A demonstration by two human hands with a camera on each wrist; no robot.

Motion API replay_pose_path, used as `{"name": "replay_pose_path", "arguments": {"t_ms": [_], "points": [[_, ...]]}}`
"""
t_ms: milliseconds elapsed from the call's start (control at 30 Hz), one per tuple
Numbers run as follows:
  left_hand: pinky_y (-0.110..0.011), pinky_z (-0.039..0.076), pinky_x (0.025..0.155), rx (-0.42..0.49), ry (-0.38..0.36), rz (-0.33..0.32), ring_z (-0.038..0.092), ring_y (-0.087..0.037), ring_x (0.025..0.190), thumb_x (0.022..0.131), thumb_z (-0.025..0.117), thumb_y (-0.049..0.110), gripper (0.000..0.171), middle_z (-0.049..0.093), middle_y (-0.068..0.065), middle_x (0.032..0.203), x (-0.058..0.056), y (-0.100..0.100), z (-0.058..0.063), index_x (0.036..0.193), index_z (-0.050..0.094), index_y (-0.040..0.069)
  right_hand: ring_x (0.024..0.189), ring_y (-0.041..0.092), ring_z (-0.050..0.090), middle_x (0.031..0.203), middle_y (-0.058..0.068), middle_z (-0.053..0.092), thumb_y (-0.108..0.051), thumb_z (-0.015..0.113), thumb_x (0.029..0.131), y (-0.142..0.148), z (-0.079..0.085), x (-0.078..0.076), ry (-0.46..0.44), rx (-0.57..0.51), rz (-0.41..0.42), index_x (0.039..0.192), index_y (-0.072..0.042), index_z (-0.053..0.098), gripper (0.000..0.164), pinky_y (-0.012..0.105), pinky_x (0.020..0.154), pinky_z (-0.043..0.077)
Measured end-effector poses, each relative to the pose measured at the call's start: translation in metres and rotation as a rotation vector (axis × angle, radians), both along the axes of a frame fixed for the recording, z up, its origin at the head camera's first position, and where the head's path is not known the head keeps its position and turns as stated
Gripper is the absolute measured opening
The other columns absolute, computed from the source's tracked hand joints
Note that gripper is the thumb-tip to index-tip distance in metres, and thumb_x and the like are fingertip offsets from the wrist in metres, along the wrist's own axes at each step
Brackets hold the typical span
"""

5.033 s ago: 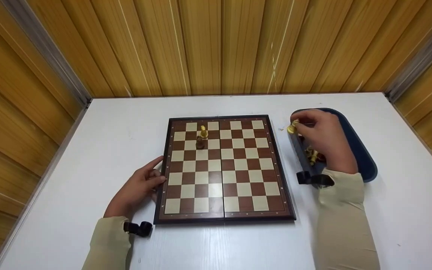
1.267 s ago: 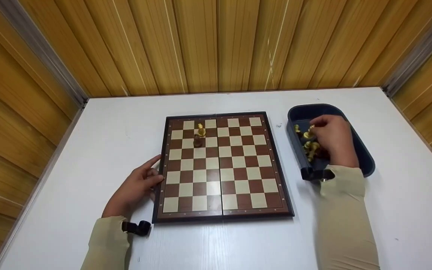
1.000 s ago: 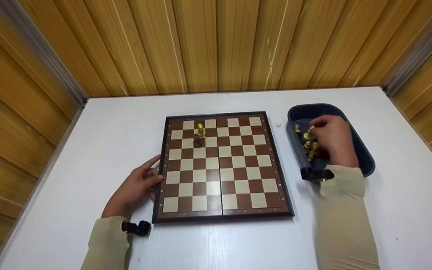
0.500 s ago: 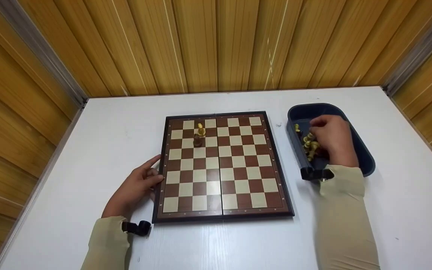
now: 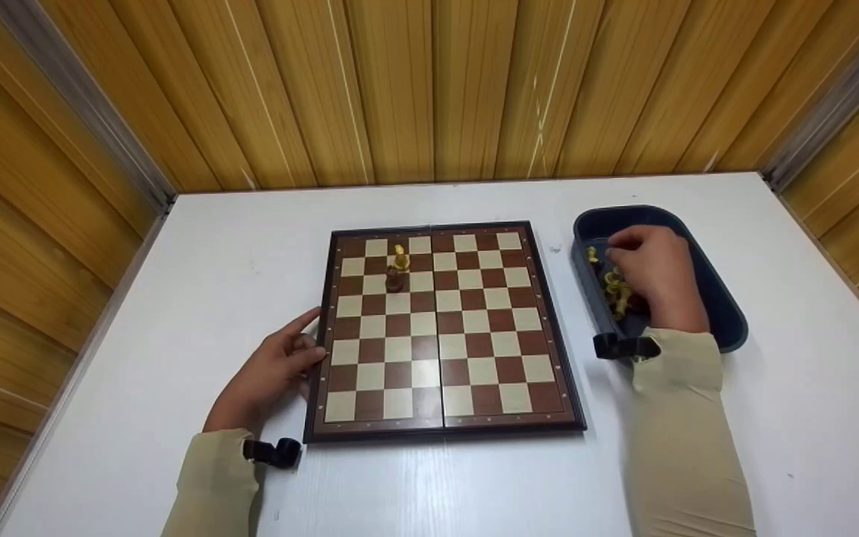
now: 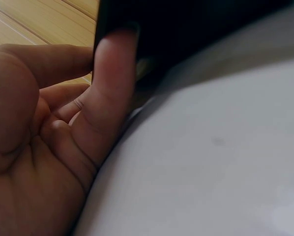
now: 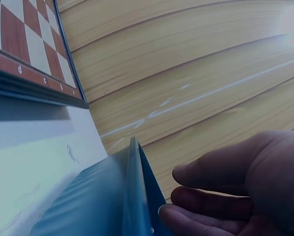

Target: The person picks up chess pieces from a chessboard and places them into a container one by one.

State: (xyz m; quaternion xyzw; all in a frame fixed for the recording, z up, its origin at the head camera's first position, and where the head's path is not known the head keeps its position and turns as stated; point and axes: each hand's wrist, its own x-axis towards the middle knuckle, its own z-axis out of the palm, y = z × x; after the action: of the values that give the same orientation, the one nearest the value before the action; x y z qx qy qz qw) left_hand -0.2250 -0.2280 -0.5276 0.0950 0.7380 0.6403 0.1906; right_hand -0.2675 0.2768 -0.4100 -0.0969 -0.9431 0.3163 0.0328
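The left hand (image 5: 273,365) holds the left edge of a brown-and-cream folding chessboard (image 5: 467,436). In the left wrist view, one fingertip (image 6: 115,64) lies against the board's dark side, partly in shadow. Over a dark blue tray (image 5: 728,321) hovers the right hand (image 5: 657,272), its fingers loosely bent. The right wrist view shows a gap between thumb and fingers, with nothing in it. Several gold chess pieces (image 5: 618,298) lie in the tray, partly hidden by that hand. A gold chess piece (image 5: 401,259) and a dark brown chess piece (image 5: 394,280) stand on the board.
The white table (image 5: 370,485) carries board and tray, the tray at the right. A wood-patterned panel wall (image 5: 400,89) rises behind the table. The tray's raised rim (image 7: 134,187) stands beside the right fingers.
The right hand carried a gold chess piece from the tray's left rim back inside. It let the piece go among the others and lifted slightly leftward. The left hand stayed on the board's edge.
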Motion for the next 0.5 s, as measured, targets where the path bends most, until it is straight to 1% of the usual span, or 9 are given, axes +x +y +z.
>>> {"name": "replay_pose_path", "arguments": {"t_ms": [67,200,300,500], "points": [[-0.035,0.058,0.054,-0.003,0.003,-0.002,0.061,-0.013,0.068,0.097,0.059,0.012,0.069,0.058,-0.005,0.089,0.000,0.000,0.000,0.155,0.022,0.017,0.102,0.033,0.057,0.123,0.020,0.061,-0.021,0.057,0.095,-0.003,0.001,0.000,0.000,0.001,0.004,0.120,-0.004,0.065,0.031,0.047,0.084,0.050],[-0.037,0.059,0.055,0.003,-0.035,0.025,0.061,-0.015,0.070,0.096,0.060,0.014,0.069,0.058,-0.006,0.092,0.002,0.002,0.001,0.155,0.024,0.023,0.099,0.031,0.059,0.121,0.019,0.062,-0.022,0.058,0.095,-0.008,0.002,0.000,-0.006,-0.002,0.012,0.120,-0.006,0.065,0.031,0.044,0.081,0.051],[-0.039,0.059,0.056,0.006,-0.061,0.050,0.061,-0.016,0.072,0.096,0.061,0.015,0.068,0.058,-0.007,0.093,0.003,0.003,0.001,0.153,0.027,0.027,0.099,0.031,0.059,0.120,0.018,0.063,-0.022,0.057,0.095,-0.011,0.003,0.000,0.001,0.001,0.026,0.121,-0.006,0.065,0.031,0.043,0.081,0.051],[-0.039,0.059,0.055,0.009,-0.060,0.060,0.061,-0.017,0.072,0.096,0.061,0.014,0.066,0.058,-0.009,0.093,0.003,0.003,0.001,0.152,0.029,0.028,0.102,0.032,0.057,0.123,0.019,0.062,-0.022,0.058,0.095,-0.019,0.006,0.001,0.006,-0.006,0.050,0.122,-0.005,0.064,0.032,0.046,0.086,0.050]]}}
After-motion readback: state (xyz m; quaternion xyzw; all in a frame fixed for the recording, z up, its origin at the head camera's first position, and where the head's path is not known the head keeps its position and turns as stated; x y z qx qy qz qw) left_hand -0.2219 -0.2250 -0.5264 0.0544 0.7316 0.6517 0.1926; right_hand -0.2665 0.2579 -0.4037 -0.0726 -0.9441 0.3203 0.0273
